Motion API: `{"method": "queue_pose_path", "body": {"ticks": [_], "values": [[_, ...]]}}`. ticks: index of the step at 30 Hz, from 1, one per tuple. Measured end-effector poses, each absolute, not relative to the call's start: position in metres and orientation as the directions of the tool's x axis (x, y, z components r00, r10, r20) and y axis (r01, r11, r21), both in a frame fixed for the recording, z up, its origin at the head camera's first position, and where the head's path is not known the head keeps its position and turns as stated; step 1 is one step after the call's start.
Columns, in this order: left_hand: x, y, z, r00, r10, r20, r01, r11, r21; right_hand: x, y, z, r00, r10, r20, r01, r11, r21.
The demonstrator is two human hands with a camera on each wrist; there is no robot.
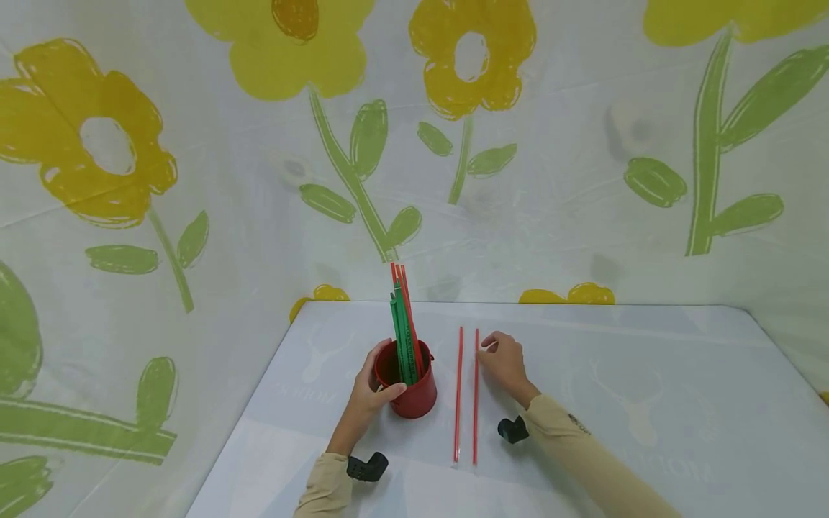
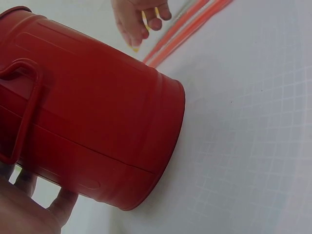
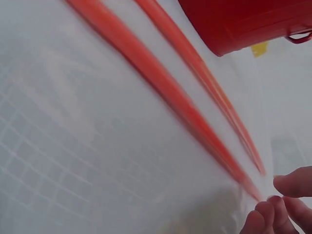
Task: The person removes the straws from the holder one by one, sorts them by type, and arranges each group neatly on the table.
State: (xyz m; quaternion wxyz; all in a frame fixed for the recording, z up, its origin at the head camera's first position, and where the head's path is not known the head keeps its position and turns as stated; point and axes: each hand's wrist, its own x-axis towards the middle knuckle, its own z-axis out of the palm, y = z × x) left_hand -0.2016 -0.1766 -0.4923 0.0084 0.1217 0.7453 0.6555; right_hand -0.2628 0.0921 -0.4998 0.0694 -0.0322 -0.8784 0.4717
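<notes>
My left hand grips the side of a small red metal bucket, thumb near its front rim. The bucket stands upright, and its wire handle shows in the left wrist view. Several green straw-like sticks and thin red ones lean inside it. To its right, two long red straw-like sticks lie side by side, the left stick and the right stick. My right hand is beside the far end of the right stick, fingers bent and thumb apart; contact is unclear.
Both hands work over a white table with faint printed patterns. A pale cloth with yellow flowers and green leaves hangs behind and at the sides. Black devices sit on the left wrist and right wrist.
</notes>
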Motion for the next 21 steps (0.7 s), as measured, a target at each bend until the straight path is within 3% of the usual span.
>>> {"method": "queue_pose_path", "body": {"ticks": [10,21], "values": [[-0.202,-0.176,-0.49,-0.972,0.184,0.144,0.167,0.118,0.979,-0.27,0.095,-0.483,-0.997,0.081,0.006,0.035,0.488,-0.872],[-0.2,-0.176,-0.491,-0.969,0.191,0.158,0.18,0.106,0.978,-0.269,0.091,-0.457,-0.998,0.027,0.052,-0.034,0.445,-0.895]]}}
